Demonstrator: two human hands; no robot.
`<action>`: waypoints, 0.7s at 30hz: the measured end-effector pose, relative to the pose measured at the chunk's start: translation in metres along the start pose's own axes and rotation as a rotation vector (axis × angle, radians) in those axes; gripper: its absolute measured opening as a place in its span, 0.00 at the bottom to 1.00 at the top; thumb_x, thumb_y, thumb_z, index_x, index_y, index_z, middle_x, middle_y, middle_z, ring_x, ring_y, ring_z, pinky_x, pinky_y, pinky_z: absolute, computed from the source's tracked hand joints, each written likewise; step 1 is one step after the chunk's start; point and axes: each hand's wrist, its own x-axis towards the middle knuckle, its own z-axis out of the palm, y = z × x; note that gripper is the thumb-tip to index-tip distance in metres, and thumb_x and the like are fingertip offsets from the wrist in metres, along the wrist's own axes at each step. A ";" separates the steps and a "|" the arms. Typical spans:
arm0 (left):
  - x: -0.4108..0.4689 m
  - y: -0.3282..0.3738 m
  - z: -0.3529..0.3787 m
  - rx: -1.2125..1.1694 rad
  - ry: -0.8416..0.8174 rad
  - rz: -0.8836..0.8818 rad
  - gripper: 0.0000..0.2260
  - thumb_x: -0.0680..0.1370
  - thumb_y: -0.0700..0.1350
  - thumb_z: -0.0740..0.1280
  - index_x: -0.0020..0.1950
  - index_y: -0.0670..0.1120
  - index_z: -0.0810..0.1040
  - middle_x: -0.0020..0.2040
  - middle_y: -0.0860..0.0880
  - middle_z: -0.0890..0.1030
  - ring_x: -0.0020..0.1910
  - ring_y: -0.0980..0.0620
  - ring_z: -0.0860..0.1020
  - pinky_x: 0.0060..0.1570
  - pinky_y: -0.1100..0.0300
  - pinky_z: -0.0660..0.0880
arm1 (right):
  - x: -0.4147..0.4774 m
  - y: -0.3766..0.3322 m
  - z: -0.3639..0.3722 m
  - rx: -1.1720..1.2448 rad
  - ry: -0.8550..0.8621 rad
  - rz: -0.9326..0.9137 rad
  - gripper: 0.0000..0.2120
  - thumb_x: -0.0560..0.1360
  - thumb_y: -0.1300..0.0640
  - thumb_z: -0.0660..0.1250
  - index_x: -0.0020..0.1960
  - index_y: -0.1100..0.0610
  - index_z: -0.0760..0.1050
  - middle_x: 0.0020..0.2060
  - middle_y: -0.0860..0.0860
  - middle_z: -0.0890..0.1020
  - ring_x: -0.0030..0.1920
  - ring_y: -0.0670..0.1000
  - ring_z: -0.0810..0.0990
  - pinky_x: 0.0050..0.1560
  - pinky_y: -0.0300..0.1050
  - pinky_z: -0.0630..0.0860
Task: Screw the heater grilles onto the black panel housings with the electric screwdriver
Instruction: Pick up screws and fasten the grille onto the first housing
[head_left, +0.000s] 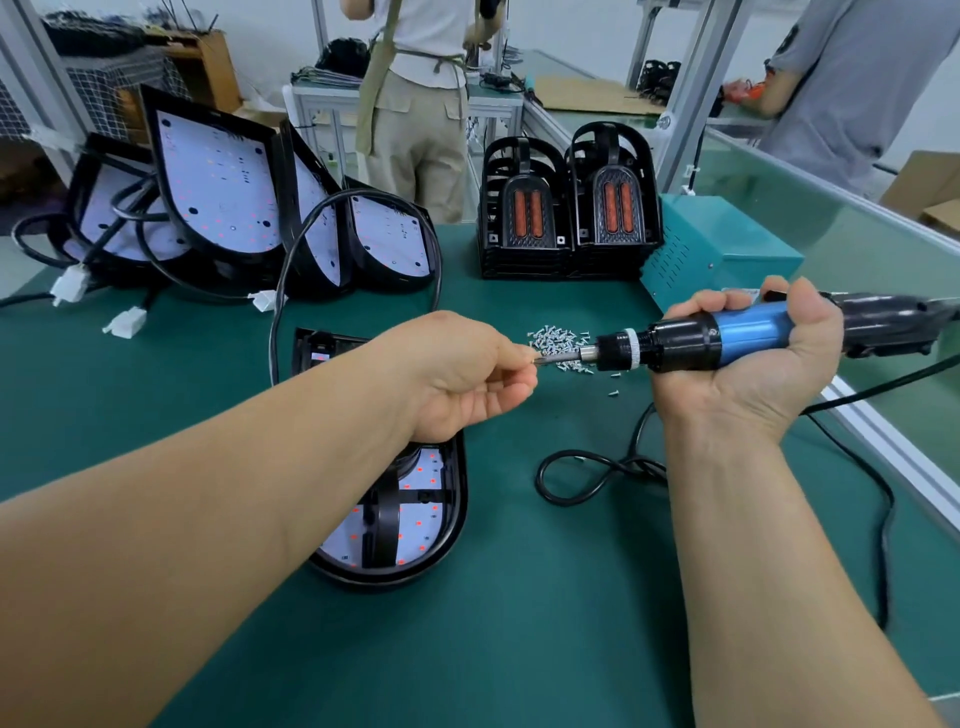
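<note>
A black panel housing (441, 525) with a white LED board lies flat on the green mat, partly hidden under my left forearm. My right hand (748, 364) grips a blue and black electric screwdriver (691, 340), held level with its bit pointing left. My left hand (467, 379) pinches a small screw at the bit's tip. A pile of silver screws (558, 340) lies on the mat right behind the bit. Two stacks of black heater grilles (566, 208) with orange elements stand at the back.
Several more panel housings (218, 197) with cables and white connectors lean at the back left. A teal power box (727, 249) sits at the right, its black cable (597, 473) looping over the mat. Two people stand beyond the table. A metal rail runs along the right edge.
</note>
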 end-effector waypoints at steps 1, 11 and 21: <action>0.000 0.000 0.000 -0.024 -0.008 -0.019 0.07 0.80 0.35 0.65 0.42 0.38 0.77 0.28 0.48 0.77 0.24 0.58 0.76 0.26 0.69 0.76 | 0.000 0.000 0.001 -0.007 -0.006 -0.010 0.07 0.61 0.55 0.69 0.36 0.55 0.73 0.28 0.50 0.75 0.27 0.51 0.75 0.36 0.39 0.73; 0.001 -0.005 0.005 -0.074 0.013 -0.006 0.05 0.79 0.34 0.67 0.43 0.37 0.78 0.28 0.47 0.78 0.26 0.58 0.78 0.27 0.68 0.77 | -0.005 -0.003 0.007 -0.063 -0.082 -0.033 0.18 0.71 0.55 0.65 0.23 0.54 0.77 0.27 0.50 0.75 0.27 0.50 0.74 0.35 0.39 0.72; -0.029 0.038 -0.073 0.712 0.450 0.524 0.30 0.76 0.56 0.71 0.76 0.57 0.66 0.57 0.48 0.81 0.51 0.54 0.80 0.53 0.61 0.73 | -0.013 0.002 0.014 -0.097 -0.042 -0.011 0.13 0.77 0.57 0.62 0.34 0.56 0.76 0.27 0.51 0.74 0.27 0.51 0.74 0.34 0.39 0.72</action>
